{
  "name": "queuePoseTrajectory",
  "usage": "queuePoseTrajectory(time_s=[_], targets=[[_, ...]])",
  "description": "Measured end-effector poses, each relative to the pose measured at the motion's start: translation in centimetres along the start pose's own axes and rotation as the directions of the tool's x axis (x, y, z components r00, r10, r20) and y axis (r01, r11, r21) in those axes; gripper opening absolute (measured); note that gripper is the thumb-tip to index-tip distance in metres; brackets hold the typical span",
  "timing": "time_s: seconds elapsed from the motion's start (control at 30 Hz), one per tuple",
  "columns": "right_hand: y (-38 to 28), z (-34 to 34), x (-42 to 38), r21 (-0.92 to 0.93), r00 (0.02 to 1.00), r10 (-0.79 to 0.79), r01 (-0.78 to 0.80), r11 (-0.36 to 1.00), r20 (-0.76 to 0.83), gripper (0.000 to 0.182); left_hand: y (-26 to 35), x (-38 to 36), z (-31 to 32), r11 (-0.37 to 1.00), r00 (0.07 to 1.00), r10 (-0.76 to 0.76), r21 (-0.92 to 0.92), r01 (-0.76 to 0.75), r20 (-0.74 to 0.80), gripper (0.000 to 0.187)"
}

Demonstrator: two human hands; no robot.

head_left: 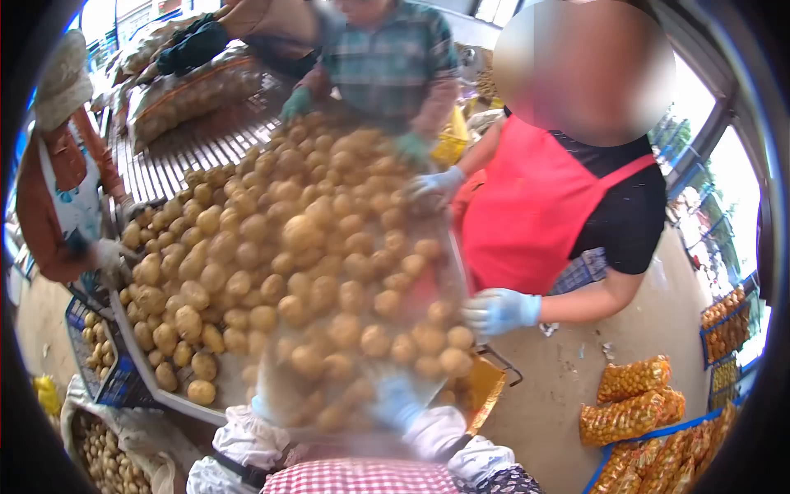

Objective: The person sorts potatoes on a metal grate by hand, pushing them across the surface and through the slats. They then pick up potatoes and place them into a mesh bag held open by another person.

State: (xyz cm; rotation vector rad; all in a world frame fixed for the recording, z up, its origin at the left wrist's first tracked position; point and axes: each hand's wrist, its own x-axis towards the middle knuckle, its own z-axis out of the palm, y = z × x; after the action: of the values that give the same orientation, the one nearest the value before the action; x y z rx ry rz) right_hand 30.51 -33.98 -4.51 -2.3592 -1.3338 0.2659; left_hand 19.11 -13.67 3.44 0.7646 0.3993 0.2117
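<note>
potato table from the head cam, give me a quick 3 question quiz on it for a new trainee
1. True or false: the person in the red apron wears light blue gloves.
2. Where do the filled orange net bags lie? A) on the sorting table B) on the floor at the right C) in the blue crate
3. What does the wearer's blurred right hand reach into at the near edge of the sorting table?

Key
1. True; one glove rests at the table's right side.
2. B
3. The pile of potatoes; the left hand is blurred there too.
</note>
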Motion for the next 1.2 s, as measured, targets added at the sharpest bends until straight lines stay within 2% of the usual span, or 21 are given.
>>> queuePoseTrajectory(time_s=[0.07,0.13,0.17,0.2,0.23,0.3,0.4,0.43,0.5,0.6,0.63,0.7,0.8,0.83,0.9,0.93,0.97,1.03,1.07,1.13,1.2], targets=[[1.8,1.5,0.2,0.054,0.999,0.033,-0.033,0.998,-0.01,0.076,-1.6,0.0,-2.1,0.973,0.997,0.073,0.219,-0.073,0.005,0.075],[2.2,1.0,0.9,-0.017,0.997,0.023,-0.025,1.0,-0.079,0.07,-0.8,-0.8,-1.7,0.989,0.997,-0.042,-0.143,0.034,-0.059,0.075],[2.2,0.3,1.5,0.084,0.989,0.024,-0.011,0.996,-0.148,0.065,0.4,-1.3,-0.9,0.914,0.99,-0.136,-0.391,0.11,-0.039,0.075],[3.4,1.6,1.5,0.161,0.955,0.015,0.034,0.986,-0.297,0.052,0.9,-1.7,-1.0,0.885,0.981,-0.192,-0.435,0.163,-0.023,0.074],[3.1,1.5,1.4,0.342,0.924,0.19,-0.07,0.937,-0.331,0.039,1.1,-2.1,-0.8,0.892,0.985,-0.166,-0.431,0.132,-0.042,0.074],[2.6,0.7,0.4,0.342,0.867,0.247,-0.096,0.935,-0.433,0.033,1.0,-2.5,-0.1,0.898,0.99,-0.129,-0.429,0.093,-0.055,0.074],[-1.4,-1.0,0.5,0.066,0.852,-0.016,0.059,0.996,-0.523,0.038,0.7,-2.5,-0.8,0.907,0.984,-0.155,-0.407,0.107,-0.087,0.077],[-3.3,-1.8,1.1,0.036,0.934,-0.054,0.071,0.997,-0.353,0.04,1.0,-2.2,-1.3,0.904,0.985,-0.156,-0.414,0.111,-0.075,0.075],[-6.2,-3.1,2.1,-0.018,0.994,-0.104,0.105,0.994,0.018,0.044,1.0,-1.7,-2.2,0.897,0.987,-0.155,-0.426,0.121,-0.047,0.07],[-5.6,-2.2,1.4,-0.139,0.968,-0.243,0.233,0.962,-0.061,0.048,1.6,-1.6,-3.4,0.955,0.987,-0.155,-0.248,0.163,0.052,0.061],[-4.4,-1.5,1.2,-0.124,0.974,-0.228,0.225,0.966,-0.009,0.044,1.1,-1.6,-5.1,0.92,0.974,-0.224,-0.322,0.225,0.039,0.056],[-3.9,-0.9,0.9,-0.109,0.972,-0.222,0.213,0.971,-0.076,0.042,4.0,-3.4,-4.4,0.992,0.994,-0.094,0.093,0.089,0.046,0.058],[-2.7,1.5,-0.4,-0.035,0.946,-0.187,0.185,0.982,-0.265,0.042,8.3,-6.1,-6.1,0.914,0.991,-0.118,0.396,0.086,0.057,0.058],[-2.8,1.8,-0.3,0.016,0.944,-0.14,0.152,0.988,-0.298,0.042,9.0,-7.4,-6.6,0.976,0.993,-0.019,0.217,-0.006,0.115,0.056],[-4.8,2.1,1.6,-0.041,0.912,-0.256,0.257,0.966,-0.321,0.044,9.7,-10.0,-10.8,0.984,0.995,0.06,0.166,-0.073,0.078,0.052],[-5.8,2.1,2.0,-0.075,0.895,-0.294,0.286,0.955,-0.336,0.045,9.3,-11.5,-12.9,0.993,0.989,0.118,0.002,-0.119,-0.083,0.049],[-6.7,1.9,2.0,-0.113,0.88,-0.316,0.295,0.949,-0.354,0.046,9.0,-13.3,-14.8,0.972,0.963,0.135,-0.157,-0.174,-0.233,0.047],[-11.2,-0.6,4.0,0.003,0.949,-0.284,0.287,0.958,-0.133,0.053,10.5,-17.5,-18.5,0.945,0.801,0.127,-0.175,-0.277,-0.585,0.042],[-11.4,0.1,4.3,-0.014,0.935,-0.312,0.314,0.949,-0.167,0.051,11.1,-20.0,-20.3,0.863,0.719,0.254,-0.184,-0.471,-0.646,0.038],[-11.8,1.5,5.2,0.001,0.889,-0.388,0.4,0.917,-0.245,0.049,13.3,-26.1,-25.9,0.611,0.493,0.418,-0.165,-0.774,-0.763,0.031],[-12.5,1.6,5.7,0.014,0.931,-0.358,0.36,0.933,-0.072,0.06,14.4,-32.3,-32.2,0.499,0.158,0.378,0.057,-0.865,-0.912,0.036]])
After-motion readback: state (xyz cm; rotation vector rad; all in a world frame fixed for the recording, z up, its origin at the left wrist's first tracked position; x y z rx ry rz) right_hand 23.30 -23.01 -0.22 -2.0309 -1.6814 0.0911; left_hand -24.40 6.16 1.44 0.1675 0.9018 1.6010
